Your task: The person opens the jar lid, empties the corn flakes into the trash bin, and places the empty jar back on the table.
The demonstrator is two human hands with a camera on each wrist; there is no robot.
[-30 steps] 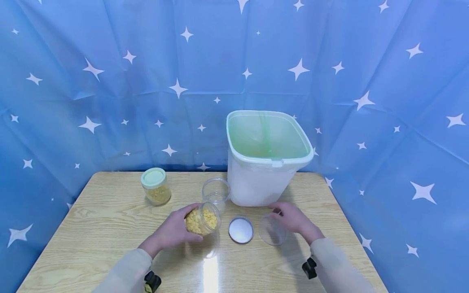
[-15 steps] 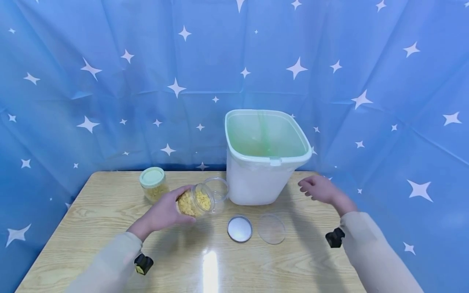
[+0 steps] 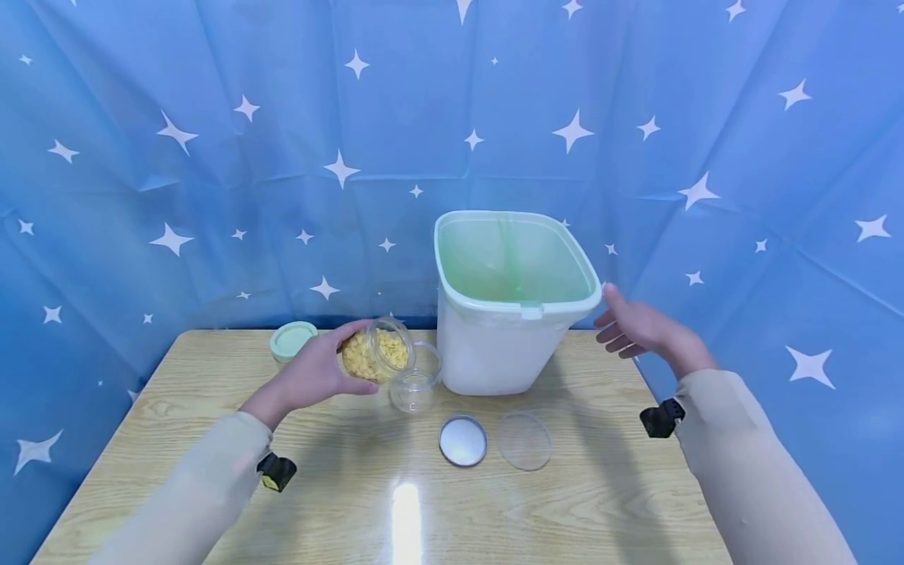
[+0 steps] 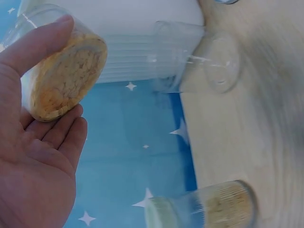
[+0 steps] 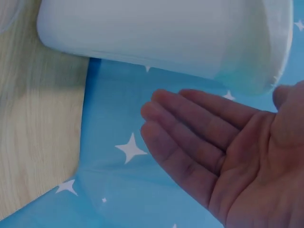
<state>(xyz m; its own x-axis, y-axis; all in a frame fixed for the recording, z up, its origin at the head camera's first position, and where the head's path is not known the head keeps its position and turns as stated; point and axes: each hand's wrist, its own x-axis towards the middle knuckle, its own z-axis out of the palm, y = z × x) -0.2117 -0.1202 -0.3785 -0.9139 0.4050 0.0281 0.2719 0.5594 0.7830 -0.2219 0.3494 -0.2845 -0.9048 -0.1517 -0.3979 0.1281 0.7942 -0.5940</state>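
Jar of yellow pieces: the jar of yellow pieces point(image 3: 369, 355) tilts in the left grip point(image 3: 318, 367), thumb and fingers curled round it.
Shift: over the last half second the left grip carries it farther from the person; the right grip point(image 3: 641, 326) unfolds beside the bin point(image 3: 487, 349).
Meaning: its mouth overlaps the clear jar point(image 3: 413, 396) just right of the left grip, so work seems centred on that pair.
Right grip: fingers extended together, thumb apart, holding nothing; rim contact cannot be told.
Left wrist view: pieces against the held jar's base, and filling in the lidded jar point(image 4: 228, 208), which the left grip mostly hides from the head view.
Head view only: silver lid point(image 3: 462, 441) and clear disc point(image 3: 524, 441) whole, between the grips, nearer the person.
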